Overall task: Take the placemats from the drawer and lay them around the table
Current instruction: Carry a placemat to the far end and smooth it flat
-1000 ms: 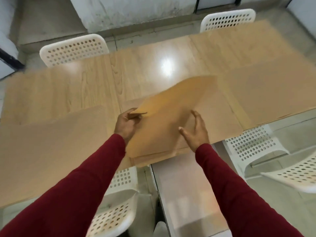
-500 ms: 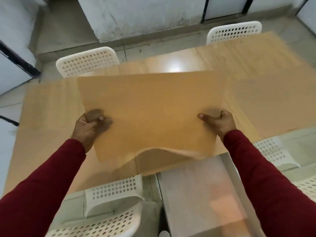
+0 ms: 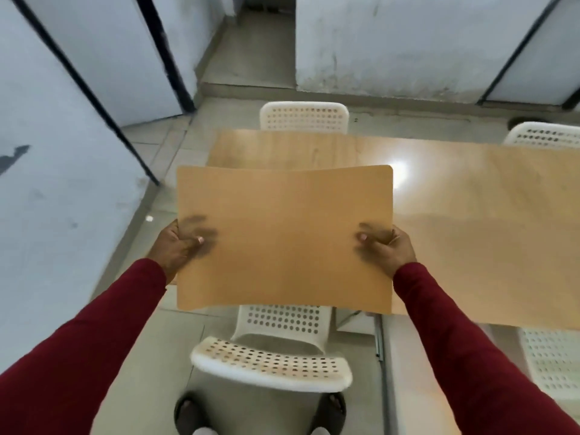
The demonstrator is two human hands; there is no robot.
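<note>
Head view: a tan placemat (image 3: 284, 237) is held up flat over the left end of the wooden table (image 3: 470, 189), its near edge above a white perforated chair (image 3: 276, 350). The left hand (image 3: 179, 246) has its grip closed on the mat's left edge, thumb on top; the right hand (image 3: 387, 248) pinches the right edge likewise. Another mat (image 3: 489, 262) lies on the table just right of it.
</note>
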